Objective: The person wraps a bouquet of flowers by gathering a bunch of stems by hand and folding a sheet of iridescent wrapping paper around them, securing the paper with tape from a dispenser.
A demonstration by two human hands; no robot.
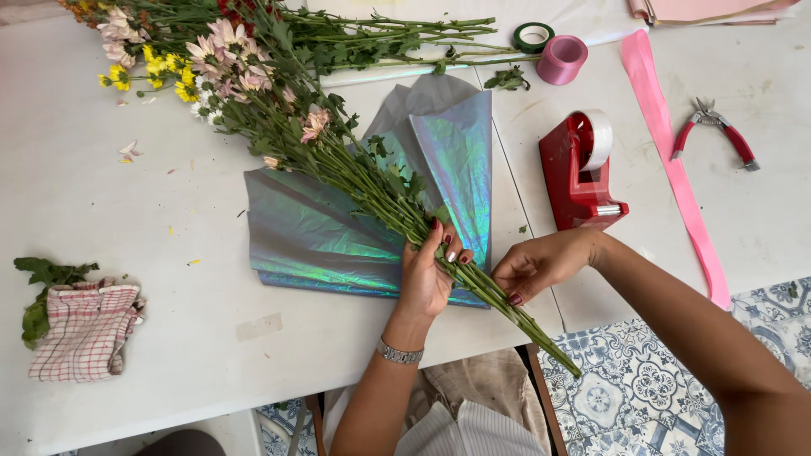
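Observation:
A bunch of pink, white and yellow flowers with long green stems (pixel 363 173) lies diagonally across a folded sheet of iridescent wrapping paper (pixel 304 236) on the white table (pixel 127 203). My left hand (pixel 427 274) is closed around the stems near the paper's lower edge. My right hand (pixel 541 266) pinches the stems just below it, where the stem ends stick out past the table edge.
A red tape dispenser (pixel 583 173) stands right of the paper, beside a long pink ribbon strip (pixel 676 169) and red-handled pliers (pixel 718 131). A pink ribbon spool (pixel 562 59) and green tape roll (pixel 532 36) sit at the back. A checked cloth (pixel 84 329) with leaves lies front left.

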